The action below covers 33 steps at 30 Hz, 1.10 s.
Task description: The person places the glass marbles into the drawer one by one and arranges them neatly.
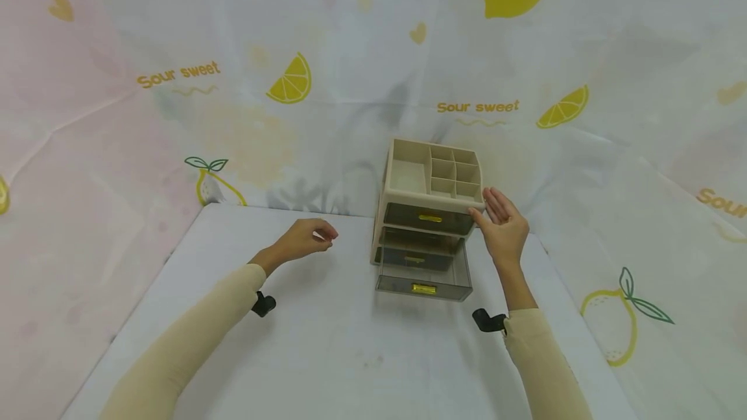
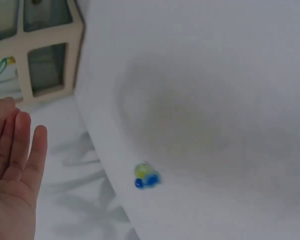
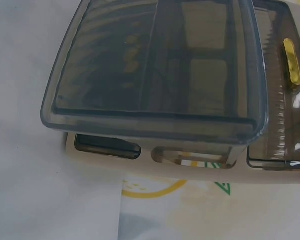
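Note:
A beige desktop drawer organizer (image 1: 380,212) stands toward the back of the table. Its smoky middle drawer (image 1: 446,291) is pulled far out, while the top drawer (image 1: 397,214) sits closed. My right hand (image 1: 503,229) is at the organizer's front right corner, thumb by the front edge and fingers fairly straight along the side. In the right wrist view the pulled-out drawer (image 3: 155,122) fills much of the picture. Left of the organizer, my left hand (image 1: 299,238) hovers over the table with loosely bent fingers and nothing visible in them.
The organizer's top has several open compartments (image 1: 408,174). White cloth covers the table (image 1: 350,342), and a lemon-print backdrop (image 1: 350,50) rises behind it. A small blue and yellow spot (image 2: 147,176) appears in the left wrist view.

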Tool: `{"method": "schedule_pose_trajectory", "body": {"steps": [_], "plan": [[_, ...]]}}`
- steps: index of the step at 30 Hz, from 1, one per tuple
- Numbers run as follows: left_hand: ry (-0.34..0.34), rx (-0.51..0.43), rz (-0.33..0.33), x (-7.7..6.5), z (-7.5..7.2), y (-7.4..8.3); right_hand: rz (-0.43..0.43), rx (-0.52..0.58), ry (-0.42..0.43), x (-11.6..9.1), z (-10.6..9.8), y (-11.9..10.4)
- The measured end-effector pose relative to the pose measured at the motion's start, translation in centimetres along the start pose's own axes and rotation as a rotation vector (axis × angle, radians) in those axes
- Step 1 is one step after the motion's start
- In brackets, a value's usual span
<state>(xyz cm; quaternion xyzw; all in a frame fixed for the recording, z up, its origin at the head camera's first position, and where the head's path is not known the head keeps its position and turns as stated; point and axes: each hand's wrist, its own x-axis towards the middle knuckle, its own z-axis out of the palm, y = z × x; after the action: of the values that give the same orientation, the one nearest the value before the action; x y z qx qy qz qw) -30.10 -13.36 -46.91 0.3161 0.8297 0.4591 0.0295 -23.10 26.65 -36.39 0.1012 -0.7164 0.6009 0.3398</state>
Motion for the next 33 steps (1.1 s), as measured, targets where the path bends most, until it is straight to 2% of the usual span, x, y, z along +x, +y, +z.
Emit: {"method": "schedule_pose_trajectory", "body": {"steps": [4,8,11,15,19,23,33], "plan": [[0.016,0.118,-0.06,-1.1,-0.8,-1.6,-0.004,0.0,-0.001,0.0,0.0,0.0],[0.02,0.257,-0.108,-1.7,-1.2,-2.3,-0.003,0.007,0.002,0.1,-0.1,0.1],[-0.002,0.335,-0.153,-2.0,-1.4,-3.0,0.0,0.005,0.003,0.1,-0.1,0.1],[-0.053,0.394,-0.205,-2.2,-1.4,-3.7,-0.002,0.002,0.001,0.1,0.0,0.0],[-0.063,0.461,-0.194,-2.3,-1.1,-4.4,0.001,0.01,0.003,0.1,0.0,0.0],[-0.034,0.513,-0.156,-2.5,-0.7,-4.9,0.002,0.02,0.0,0.1,0.0,0.1],[-0.003,0.5,-0.153,-2.5,0.0,-5.2,0.0,0.023,0.002,0.1,-0.1,0.4]]}}
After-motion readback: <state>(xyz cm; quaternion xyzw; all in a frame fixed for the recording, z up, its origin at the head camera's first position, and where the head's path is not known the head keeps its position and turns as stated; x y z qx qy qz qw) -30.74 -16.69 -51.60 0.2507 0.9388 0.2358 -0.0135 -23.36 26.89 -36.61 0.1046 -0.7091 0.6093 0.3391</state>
